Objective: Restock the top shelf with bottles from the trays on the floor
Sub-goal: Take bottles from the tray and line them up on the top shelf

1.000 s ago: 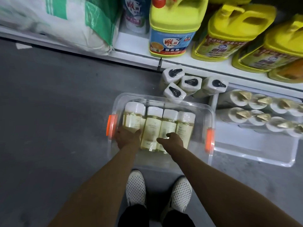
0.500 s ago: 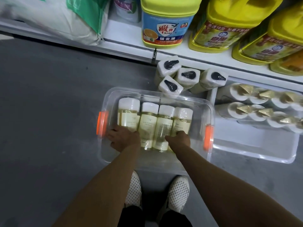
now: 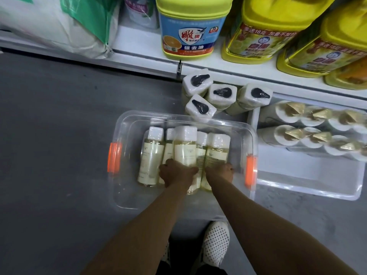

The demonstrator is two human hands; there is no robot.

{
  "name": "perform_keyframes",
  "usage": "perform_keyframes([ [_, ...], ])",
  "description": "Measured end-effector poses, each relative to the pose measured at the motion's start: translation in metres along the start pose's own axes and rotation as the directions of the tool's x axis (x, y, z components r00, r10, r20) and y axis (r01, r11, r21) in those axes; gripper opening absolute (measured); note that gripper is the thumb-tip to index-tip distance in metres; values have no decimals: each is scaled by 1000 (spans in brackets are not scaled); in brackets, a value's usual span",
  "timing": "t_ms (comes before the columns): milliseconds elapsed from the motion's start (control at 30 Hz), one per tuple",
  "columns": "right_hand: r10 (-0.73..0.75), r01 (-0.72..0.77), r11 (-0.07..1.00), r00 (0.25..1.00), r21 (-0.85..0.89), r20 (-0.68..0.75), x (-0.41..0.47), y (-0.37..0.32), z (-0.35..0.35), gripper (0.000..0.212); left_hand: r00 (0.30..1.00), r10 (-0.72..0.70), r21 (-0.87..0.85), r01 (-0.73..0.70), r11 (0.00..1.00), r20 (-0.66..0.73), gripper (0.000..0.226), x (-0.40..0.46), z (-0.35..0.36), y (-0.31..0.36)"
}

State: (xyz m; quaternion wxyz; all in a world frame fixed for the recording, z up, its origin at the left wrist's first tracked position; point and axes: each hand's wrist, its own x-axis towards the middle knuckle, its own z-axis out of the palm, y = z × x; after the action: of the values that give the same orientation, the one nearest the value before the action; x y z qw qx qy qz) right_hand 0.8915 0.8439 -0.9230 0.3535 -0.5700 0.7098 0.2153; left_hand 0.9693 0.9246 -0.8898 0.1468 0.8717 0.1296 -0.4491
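Two pale bottles are raised above their neighbours in the clear tray (image 3: pixel 251 135) on the floor: the left hand (image 3: pixel 176 174) is wrapped round the lower body of one bottle (image 3: pixel 185 149), the right hand (image 3: pixel 219 172) round another (image 3: pixel 216 153) just beside it. Two more lie flat, one (image 3: pixel 151 155) left of the grips and one between them. Judging by this, restocking is mid-course; the top shelf is out of view. Both forearms reach straight down, nearly parallel.
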Motion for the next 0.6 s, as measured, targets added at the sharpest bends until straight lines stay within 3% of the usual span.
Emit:
perform_keyframes([
  [67,10,-10,1000,1000,23,0,3,0,3,71,1000,23,70,-23,997,13,92,0,0,2],
  [167,9,-9,996,1000,-89,-9,10,-2,3,76,999,38,107,-41,993,27,94,1,0,5],
  [333,90,-91,984,996,-150,-14,19,-8,4,73,998,48,50,-50,998,41,100,3,1,2],
  [500,139,-138,989,990,58,-24,24,-14,11,91,995,61,35,-64,997,73,106,6,-1,0],
  [600,140,-134,985,989,110,-55,26,-12,14,86,994,72,-9,-71,997,81,108,10,-1,-2],
])
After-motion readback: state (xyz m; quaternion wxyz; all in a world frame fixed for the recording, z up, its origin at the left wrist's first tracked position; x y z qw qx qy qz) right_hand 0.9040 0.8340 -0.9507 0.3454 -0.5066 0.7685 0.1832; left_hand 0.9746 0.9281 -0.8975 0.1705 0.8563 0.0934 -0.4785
